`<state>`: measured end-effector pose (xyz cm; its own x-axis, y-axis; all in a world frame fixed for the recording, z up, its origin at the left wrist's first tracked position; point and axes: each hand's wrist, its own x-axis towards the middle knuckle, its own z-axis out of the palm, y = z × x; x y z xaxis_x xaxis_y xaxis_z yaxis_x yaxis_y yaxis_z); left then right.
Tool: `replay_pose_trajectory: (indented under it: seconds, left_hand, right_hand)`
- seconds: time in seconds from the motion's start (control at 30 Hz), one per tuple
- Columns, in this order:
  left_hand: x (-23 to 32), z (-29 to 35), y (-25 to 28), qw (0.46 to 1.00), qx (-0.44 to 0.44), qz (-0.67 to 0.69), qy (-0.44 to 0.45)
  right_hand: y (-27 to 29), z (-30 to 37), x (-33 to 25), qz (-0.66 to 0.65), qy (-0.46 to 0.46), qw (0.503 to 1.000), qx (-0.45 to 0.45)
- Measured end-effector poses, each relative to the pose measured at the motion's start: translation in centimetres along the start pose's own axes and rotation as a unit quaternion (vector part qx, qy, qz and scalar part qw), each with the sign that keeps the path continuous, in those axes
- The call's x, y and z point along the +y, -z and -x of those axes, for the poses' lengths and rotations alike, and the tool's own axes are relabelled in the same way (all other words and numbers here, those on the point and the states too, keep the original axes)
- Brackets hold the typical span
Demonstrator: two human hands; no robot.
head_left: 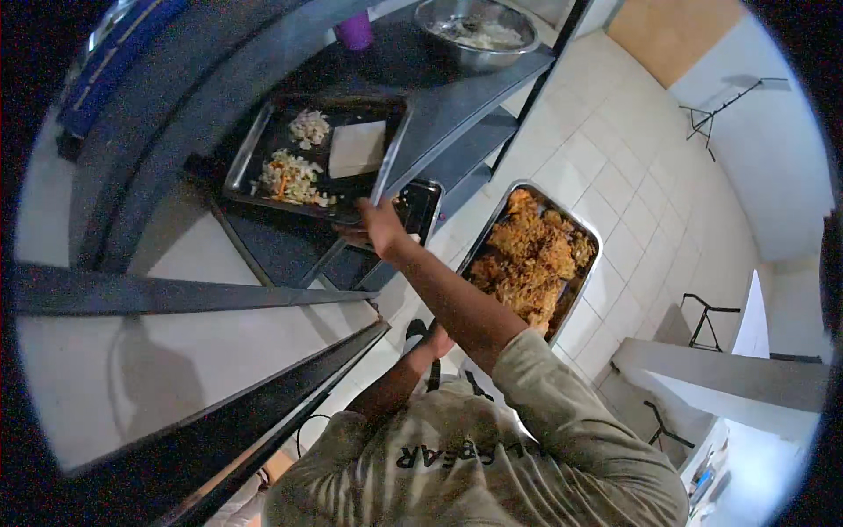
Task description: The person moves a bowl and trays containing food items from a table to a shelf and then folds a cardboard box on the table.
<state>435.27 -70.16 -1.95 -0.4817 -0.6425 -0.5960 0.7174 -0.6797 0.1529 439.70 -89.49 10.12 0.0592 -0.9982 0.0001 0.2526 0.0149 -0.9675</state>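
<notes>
My right hand (379, 228) is closed round the near right corner of a dark metal tray (255, 149) on the shelf unit. In that tray lie a pile of chopped vegetables (292, 178), a smaller pale chopped pile (309, 129) and a white rectangular block (357, 149). My left hand (441, 341) reaches under my right forearm to the near side of a second metal tray (590, 230), full of browned, crisp-looking fried pieces (531, 255). It seems to hold that tray, which appears raised above the floor; my right forearm hides part of the grip.
A steel bowl (479, 58) with white contents and a purple cup (355, 32) stand on the dark shelf (457, 110). Another dark tray (428, 204) sits below the first. White floor tiles (615, 184) stretch to the right, with a pale ledge (720, 373) beyond.
</notes>
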Motion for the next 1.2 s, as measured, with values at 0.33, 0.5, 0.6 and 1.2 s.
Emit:
replay_pose_trajectory:
  seconds: [0.33,0.5,0.6,1.2]
  left_hand:
    - [-2.8,-10.2,-0.5,0.999,0.011,-0.006,0.044]
    - [-4.9,-15.5,-0.9,0.998,0.019,-0.017,0.052]
    - [-5.9,-19.4,-1.7,0.998,0.017,-0.025,0.057]
    - [-2.7,-33.5,-0.6,0.997,0.057,-0.007,0.058]
  right_hand:
    - [6.8,-0.2,-3.3,0.360,-0.016,0.925,-0.119]
    - [14.1,0.7,1.5,0.222,-0.203,0.953,-0.020]
    - [20.1,-1.0,10.2,0.210,-0.219,0.948,0.093]
    - [29.7,-14.2,34.3,0.177,-0.301,0.934,0.075]
